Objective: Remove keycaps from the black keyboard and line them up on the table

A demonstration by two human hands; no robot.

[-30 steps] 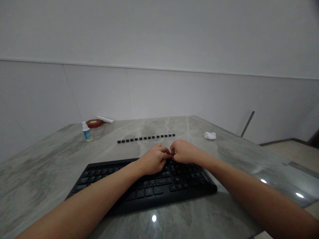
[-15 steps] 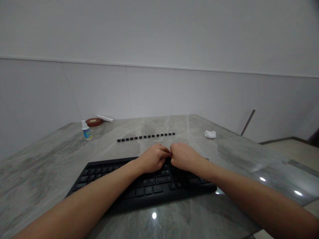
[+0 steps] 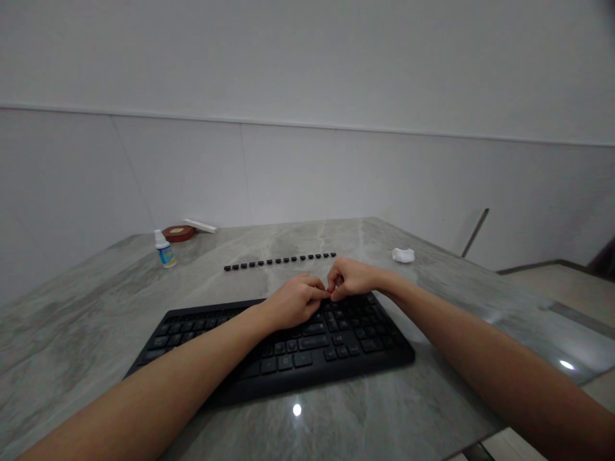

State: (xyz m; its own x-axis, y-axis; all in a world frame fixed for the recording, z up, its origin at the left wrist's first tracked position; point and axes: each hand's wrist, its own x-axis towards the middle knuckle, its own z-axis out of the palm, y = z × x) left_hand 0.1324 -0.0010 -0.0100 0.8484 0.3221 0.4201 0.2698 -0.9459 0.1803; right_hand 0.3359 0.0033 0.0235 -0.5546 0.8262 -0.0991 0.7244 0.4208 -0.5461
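A black keyboard point(image 3: 317, 342) lies on the grey marbled table in front of me, slightly turned. Over its far edge, right of the middle, my two hands meet at the fingertips. My left hand point(image 3: 295, 299) rests on the keys, fingers pressed together and pointing right; anything under its fingertips is hidden. Bent in a pinch against the left fingertips, my right hand point(image 3: 350, 278) is closed; whatever it pinches is too small to make out. Beyond the keyboard runs a straight row of small black keycaps point(image 3: 277, 261).
A small white spray bottle point(image 3: 166, 251) with a blue and yellow label stands at the far left. Behind it are a reddish-brown box point(image 3: 179, 234) and a white bar point(image 3: 200, 226). A crumpled white wad point(image 3: 403, 255) lies at the right. A pale wall point(image 3: 307, 173) rises behind.
My right hand has risen and turned at the wrist, from a fist over the keys to a pinch at the far edge. More of the number pad shows. My left hand has barely moved.
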